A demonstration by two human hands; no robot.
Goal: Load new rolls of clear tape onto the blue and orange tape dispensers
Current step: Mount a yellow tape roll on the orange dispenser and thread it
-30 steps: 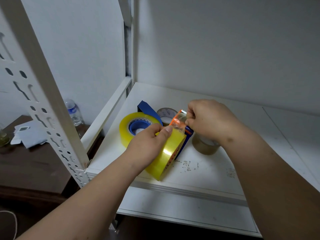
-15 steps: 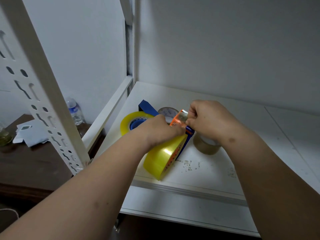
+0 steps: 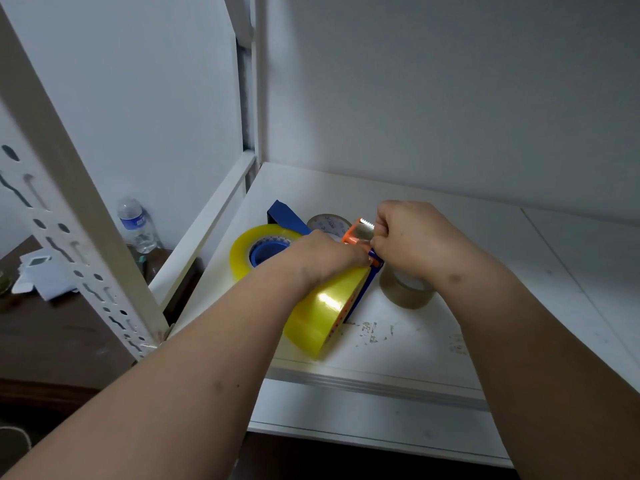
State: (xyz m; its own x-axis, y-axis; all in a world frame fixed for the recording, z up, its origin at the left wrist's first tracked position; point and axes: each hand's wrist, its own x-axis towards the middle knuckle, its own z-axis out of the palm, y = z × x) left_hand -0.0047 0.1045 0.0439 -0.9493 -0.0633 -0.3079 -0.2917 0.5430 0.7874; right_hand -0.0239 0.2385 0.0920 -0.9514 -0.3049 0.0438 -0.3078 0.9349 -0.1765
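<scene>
Yellow, blue and orange are seen on a white shelf (image 3: 433, 209).

Under the left hand (image 3: 325, 259) a glossy yellow tape roll (image 3: 322, 313) is shown; left of it, another yellow roll (image 3: 242, 251) on a blue dispenser (image 3: 287, 216). Between the hands an orange cutter (image 3: 356, 233) with a silver toothed edge is seen; below the right hand (image 3: 412, 240), a dull brownish roll (image 3: 405, 289).

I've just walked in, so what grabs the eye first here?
Two bare hands meet mid-shelf: the left hand and right hand both work at the orange tape dispenser, which carries a glossy yellow-tinted tape roll. Behind-left lies a second yellow-tinted roll on a blue dispenser.
</scene>
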